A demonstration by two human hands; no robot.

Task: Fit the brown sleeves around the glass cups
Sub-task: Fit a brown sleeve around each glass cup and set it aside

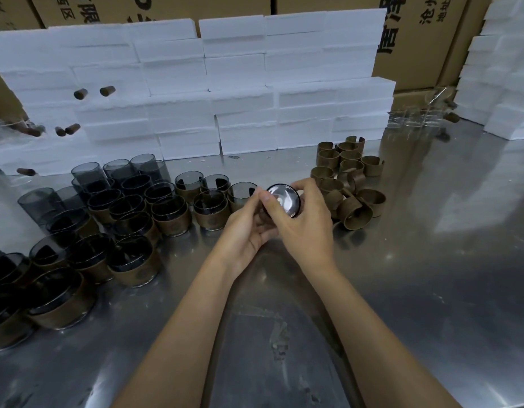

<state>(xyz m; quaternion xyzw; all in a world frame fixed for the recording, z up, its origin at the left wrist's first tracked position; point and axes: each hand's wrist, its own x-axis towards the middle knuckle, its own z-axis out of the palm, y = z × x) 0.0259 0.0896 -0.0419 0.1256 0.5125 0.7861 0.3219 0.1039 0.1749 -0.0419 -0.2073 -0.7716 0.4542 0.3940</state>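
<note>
1. Both hands hold one glass cup (284, 200) tipped on its side above the metal table (402, 260). The left hand (246, 228) grips from below, and the right hand (302, 222) curls over the top.
2. I think a brown sleeve is going on now, but fingers hide it.
3. Next, stand it with the finished cups (172, 216), then take a sleeve from the loose brown sleeves (349, 178).

Bare forearms (196, 304), no sleeves
</note>
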